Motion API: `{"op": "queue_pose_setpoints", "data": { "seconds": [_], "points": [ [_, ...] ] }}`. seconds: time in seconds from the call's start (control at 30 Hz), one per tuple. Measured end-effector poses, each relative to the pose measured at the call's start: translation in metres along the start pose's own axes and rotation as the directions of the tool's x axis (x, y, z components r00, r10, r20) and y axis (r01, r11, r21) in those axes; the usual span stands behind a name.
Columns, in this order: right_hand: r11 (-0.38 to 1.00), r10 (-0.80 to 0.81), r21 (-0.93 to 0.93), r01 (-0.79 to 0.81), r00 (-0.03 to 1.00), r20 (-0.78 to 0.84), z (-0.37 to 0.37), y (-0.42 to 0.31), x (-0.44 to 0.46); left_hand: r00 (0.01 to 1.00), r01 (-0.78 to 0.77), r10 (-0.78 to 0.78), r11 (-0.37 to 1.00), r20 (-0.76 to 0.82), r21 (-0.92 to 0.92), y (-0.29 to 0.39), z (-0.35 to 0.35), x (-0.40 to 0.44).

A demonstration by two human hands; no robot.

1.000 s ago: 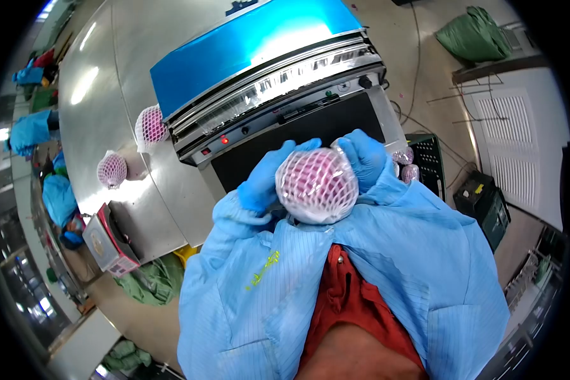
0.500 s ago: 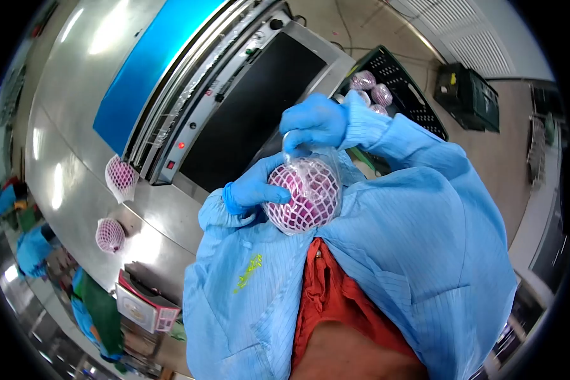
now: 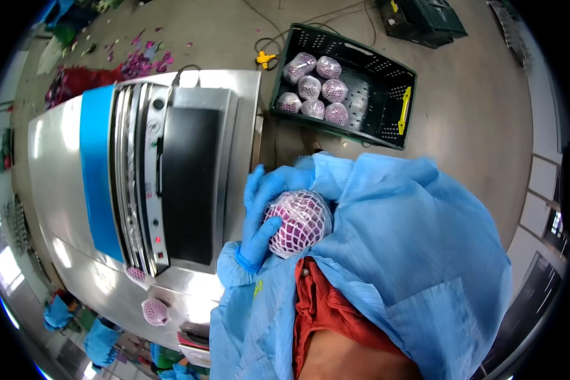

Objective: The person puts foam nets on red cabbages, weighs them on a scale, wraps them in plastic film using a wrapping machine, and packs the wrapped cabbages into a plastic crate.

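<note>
A red cabbage (image 3: 299,223) in a white foam net and clear film is held close against my chest. My left hand (image 3: 254,231), in a blue glove, wraps its left side with the thumb lying on the net. My right hand (image 3: 292,178), gloved too, rests along the cabbage's far side; its fingertips are partly hidden behind my left hand. Another netted cabbage (image 3: 156,311) sits on the metal table, and a second netted one (image 3: 135,273) shows at the corner of the wrapping machine (image 3: 190,183).
A dark green crate (image 3: 386,130) with several wrapped cabbages stands on the floor ahead. Beside it lie cables with a yellow connector (image 3: 265,59). Another crate (image 3: 421,25) is farther off. Purple leaves (image 3: 147,63) litter the floor. People in blue (image 3: 101,342) are at lower left.
My view has turned toward the crate, showing more of it. My right hand has come down from the raised film end onto the cabbage. The cabbage stays in my left hand.
</note>
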State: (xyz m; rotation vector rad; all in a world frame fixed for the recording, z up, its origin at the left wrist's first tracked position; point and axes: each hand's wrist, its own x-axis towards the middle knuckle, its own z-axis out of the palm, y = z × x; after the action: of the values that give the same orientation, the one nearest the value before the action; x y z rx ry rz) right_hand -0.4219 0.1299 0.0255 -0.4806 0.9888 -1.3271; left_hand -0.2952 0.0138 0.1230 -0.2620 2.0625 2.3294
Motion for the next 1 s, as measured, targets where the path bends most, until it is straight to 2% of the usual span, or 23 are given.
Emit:
{"op": "queue_pose_setpoints", "data": {
  "seconds": [0.03, 0.1, 0.13, 0.2, 0.23, 0.27, 0.3, 0.37, 0.4, 0.43, 0.47, 0.5, 0.53, 0.57, 0.6, 0.63, 0.7, 0.73, 0.77, 0.83, 0.9, 0.93, 1.0],
  "points": [
    [0.977, -0.166, -0.139, 0.159, 0.985, -0.041, -0.013, 0.005, -0.016, 0.997, 0.076, -0.074, 0.993, 0.025, -0.089, -0.005, 0.007, 0.011],
    [0.882, -0.29, -0.406, 0.239, 0.955, -0.068, -0.045, 0.019, -0.047, 0.971, 0.237, -0.221, 0.939, 0.091, -0.25, -0.015, 0.022, 0.038],
    [0.768, -0.31, -0.605, 0.208, 0.948, -0.068, -0.051, -0.035, -0.084, 0.952, 0.3, -0.302, 0.875, 0.057, -0.38, -0.028, 0.031, 0.051],
    [0.752, -0.31, -0.655, 0.075, 0.917, -0.251, -0.075, -0.053, -0.121, 0.817, 0.466, -0.574, 0.59, 0.064, -0.659, -0.053, 0.052, 0.08],
    [0.862, -0.261, -0.506, 0.01, 0.865, -0.428, -0.084, -0.03, -0.126, 0.714, 0.493, -0.696, 0.426, 0.074, -0.758, -0.064, 0.066, 0.097],
    [0.868, -0.245, -0.494, -0.057, 0.816, -0.524, -0.104, -0.014, -0.134, 0.662, 0.484, -0.745, 0.343, 0.081, -0.805, -0.082, 0.082, 0.12],
    [0.875, -0.225, -0.469, -0.12, 0.756, -0.615, -0.124, 0.002, -0.142, 0.671, 0.531, -0.735, 0.384, 0.097, -0.755, -0.109, 0.092, 0.14],
    [0.669, -0.33, -0.679, -0.304, 0.696, -0.637, -0.174, 0.033, -0.156, 0.639, 0.612, -0.752, 0.369, 0.162, -0.7, -0.18, 0.119, 0.177],
    [0.927, -0.159, -0.348, -0.141, 0.692, -0.704, -0.206, 0.054, -0.16, 0.627, 0.637, -0.752, 0.344, 0.204, -0.69, -0.218, 0.133, 0.197],
    [0.998, 0.018, 0.059, 0.039, 0.665, -0.747, -0.238, 0.075, -0.163, 0.619, 0.657, -0.747, 0.323, 0.243, -0.682, -0.248, 0.151, 0.22],
    [0.982, 0.084, 0.178, 0.069, 0.68, -0.728, -0.276, 0.073, -0.174, 0.61, 0.715, -0.762, 0.414, 0.214, -0.563, -0.252, 0.17, 0.247],
    [0.986, 0.03, 0.135, 0.102, 0.678, -0.735, -0.315, 0.098, -0.188, 0.604, 0.76, -0.775, 0.491, 0.185, -0.426, -0.255, 0.186, 0.272],
    [0.94, 0.092, 0.28, 0.194, 0.647, -0.757, -0.345, 0.115, -0.197, 0.768, 0.638, -0.61, 0.7, 0.194, -0.32, -0.3, 0.2, 0.284],
    [0.934, 0.11, 0.281, 0.22, 0.571, -0.814, -0.378, 0.148, -0.204, 0.792, 0.604, -0.61, 0.772, -0.039, 0.2, -0.311, 0.214, 0.296],
    [0.904, 0.222, 0.371, 0.212, 0.508, -0.832, -0.404, 0.158, -0.208, 0.827, 0.556, -0.561, 0.805, -0.037, 0.21, -0.312, 0.222, 0.31],
    [0.934, 0.218, 0.317, 0.165, 0.442, -0.87, -0.44, 0.2, -0.213, 0.858, 0.507, -0.512, 0.833, -0.038, 0.222, -0.311, 0.226, 0.319],
    [0.815, 0.378, 0.523, 0.249, 0.455, -0.806, -0.485, 0.245, -0.218, 0.868, 0.487, -0.496, 0.844, -0.017, 0.224, -0.323, 0.227, 0.321],
    [0.689, 0.368, 0.62, 0.376, 0.556, -0.746, -0.503, 0.28, -0.216, 0.843, 0.531, -0.538, 0.822, -0.026, 0.204, -0.324, 0.223, 0.317],
    [0.672, 0.423, 0.652, 0.351, 0.541, -0.727, -0.521, 0.296, -0.204, 0.816, 0.573, -0.576, 0.799, -0.04, 0.181, -0.326, 0.216, 0.31],
    [0.707, 0.532, 0.667, 0.234, 0.445, -0.721, -0.53, 0.318, -0.18, 0.689, 0.716, -0.724, 0.673, 0.035, -0.186, -0.329, 0.197, 0.286],
    [0.769, 0.608, 0.639, 0.006, 0.302, -0.735, -0.523, 0.334, -0.166, 0.629, 0.762, -0.776, 0.6, 0.055, -0.245, -0.317, 0.173, 0.264],
    [0.781, 0.622, 0.614, -0.115, 0.237, -0.746, -0.518, 0.338, -0.163, 0.651, 0.736, -0.759, 0.624, 0.021, -0.264, -0.325, 0.164, 0.245],
    [0.77, 0.619, 0.553, -0.319, 0.161, -0.769, -0.506, 0.344, -0.168, 0.609, 0.782, -0.793, 0.593, 0.033, -0.193, -0.317, 0.149, 0.228]
  ]
}}
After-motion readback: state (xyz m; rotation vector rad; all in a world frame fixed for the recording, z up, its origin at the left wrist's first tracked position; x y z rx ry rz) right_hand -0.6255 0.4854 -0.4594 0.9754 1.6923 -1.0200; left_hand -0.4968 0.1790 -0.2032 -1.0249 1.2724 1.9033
